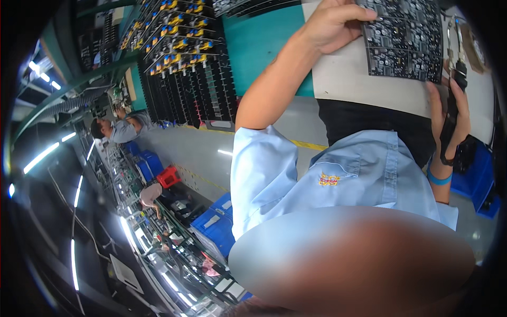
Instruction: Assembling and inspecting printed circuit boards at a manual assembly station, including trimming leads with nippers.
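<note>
A dark panel of joined circuit boards [404, 45], crowded with small parts, lies at the upper right over a pale work surface [348, 79]. My left hand [338, 26] grips its left edge, the thumb resting on the top face. By the panel's lower right corner is my right hand [458, 113], its fingers closed around a dark-handled tool [458, 76]. Metal shows towards the tool's far end, but I cannot make out its exact kind. A blue band [439, 178] circles my right wrist.
A green mat [264, 50] covers the bench to the left. Beyond it stand black racks [190, 95] and rows of boards with yellow and blue parts [177, 34]. Blue bins [214, 224] and a red stool [168, 177] are on the floor. Another person [124, 129] works far left.
</note>
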The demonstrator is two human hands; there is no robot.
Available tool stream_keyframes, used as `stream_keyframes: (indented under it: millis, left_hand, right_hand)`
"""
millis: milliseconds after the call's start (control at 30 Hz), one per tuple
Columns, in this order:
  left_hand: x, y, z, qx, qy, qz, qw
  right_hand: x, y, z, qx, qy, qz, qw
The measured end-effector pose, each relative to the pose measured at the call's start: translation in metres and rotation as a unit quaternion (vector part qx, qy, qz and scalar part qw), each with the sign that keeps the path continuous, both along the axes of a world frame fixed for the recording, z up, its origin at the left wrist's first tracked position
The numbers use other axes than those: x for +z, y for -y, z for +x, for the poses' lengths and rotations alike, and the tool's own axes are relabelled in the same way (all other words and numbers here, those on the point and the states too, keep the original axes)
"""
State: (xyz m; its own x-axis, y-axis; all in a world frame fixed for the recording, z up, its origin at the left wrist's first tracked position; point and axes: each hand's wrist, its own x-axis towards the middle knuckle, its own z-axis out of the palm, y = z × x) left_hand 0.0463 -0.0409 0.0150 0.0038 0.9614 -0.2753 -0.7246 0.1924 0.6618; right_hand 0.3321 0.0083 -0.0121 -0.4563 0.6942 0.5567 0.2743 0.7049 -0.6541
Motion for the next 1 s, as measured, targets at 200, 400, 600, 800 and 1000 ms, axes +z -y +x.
stream_keyframes:
  millis: [200,400,600,800,1000]
  left_hand:
    - [0.01,0.017,0.002,-0.045,0.003,0.087,0.995]
    - [0.022,0.033,0.02,-0.043,-0.065,0.143,0.987]
    - [0.075,0.063,0.065,0.011,-0.239,0.202,0.95]
    - [0.097,0.095,0.098,0.054,-0.312,0.199,0.927]
    - [0.087,0.114,0.141,0.248,-0.412,0.181,0.858]
  right_hand:
    - [0.014,0.011,-0.001,0.025,-0.102,-0.011,0.994]
    - [0.049,0.028,0.016,0.032,-0.11,-0.019,0.993]
    - [0.061,0.035,0.053,0.028,-0.094,-0.063,0.993]
    - [0.086,0.039,0.066,0.048,-0.142,-0.045,0.988]
    - [0.091,0.035,0.056,0.078,-0.164,-0.096,0.979]
